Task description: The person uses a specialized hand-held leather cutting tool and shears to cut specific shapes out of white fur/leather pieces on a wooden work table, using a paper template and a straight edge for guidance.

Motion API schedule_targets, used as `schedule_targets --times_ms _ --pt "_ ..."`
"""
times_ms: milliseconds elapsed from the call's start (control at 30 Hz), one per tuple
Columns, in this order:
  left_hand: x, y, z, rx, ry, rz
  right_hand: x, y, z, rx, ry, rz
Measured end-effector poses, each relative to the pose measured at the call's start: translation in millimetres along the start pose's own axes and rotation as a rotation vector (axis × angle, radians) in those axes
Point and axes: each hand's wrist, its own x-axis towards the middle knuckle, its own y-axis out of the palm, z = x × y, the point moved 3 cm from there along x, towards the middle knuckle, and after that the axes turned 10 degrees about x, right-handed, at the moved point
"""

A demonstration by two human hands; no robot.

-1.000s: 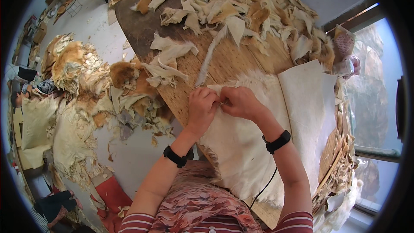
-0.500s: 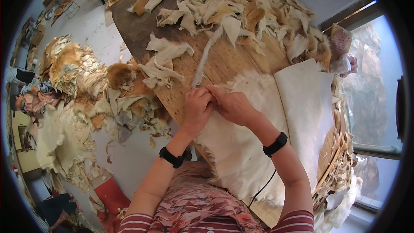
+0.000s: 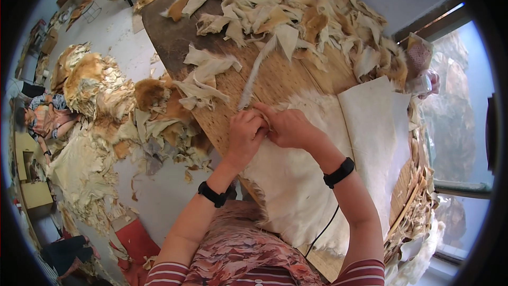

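A large white fur hide (image 3: 301, 190) lies over the wooden table, beneath my wrists. At its upper left edge my left hand (image 3: 246, 133) and my right hand (image 3: 292, 128) meet, fingers closed in a pinch. A bit of the hide's pale edge shows between them; the fingertips hide anything smaller there. Just beyond my fingers a thin strip of white fur (image 3: 257, 71) stretches away over the wood. Right of the furry part, a smooth pale hide piece (image 3: 368, 119) lies on the table.
Fur and hide scraps (image 3: 286, 13) heap along the table's (image 3: 275, 82) far side, with loose pale scraps (image 3: 203, 77) nearer left. Pelts pile up (image 3: 95, 90) on the floor at left, near another person (image 3: 50, 116). A black cord (image 3: 324, 230) hangs by my right forearm. A window stands at right.
Both hands stay pinched together at the hide's edge, shifting only slightly. The view has moved a little. At the far left the other person has changed posture, and a pale hide there has been lowered.
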Motion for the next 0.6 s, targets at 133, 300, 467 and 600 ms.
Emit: schedule_targets --times_ms 133,300,467,600 --pt "0.2 2.1 0.3 0.004 0.014 -0.013 -0.1 6.2 -5.2 0.113 -0.011 0.024" --pt "-0.3 0.5 1.4 0.063 0.019 -0.018 -11.9 7.5 10.9 0.071 0.011 -0.035" --pt "0.3 0.0 -2.8 0.047 0.015 -0.01 -31.4 4.8 14.1 -0.098 -0.057 -0.327" --pt "-0.2 3.1 -2.7 0.073 0.008 0.011 -31.8 6.1 14.1 -0.189 -0.255 -0.337"
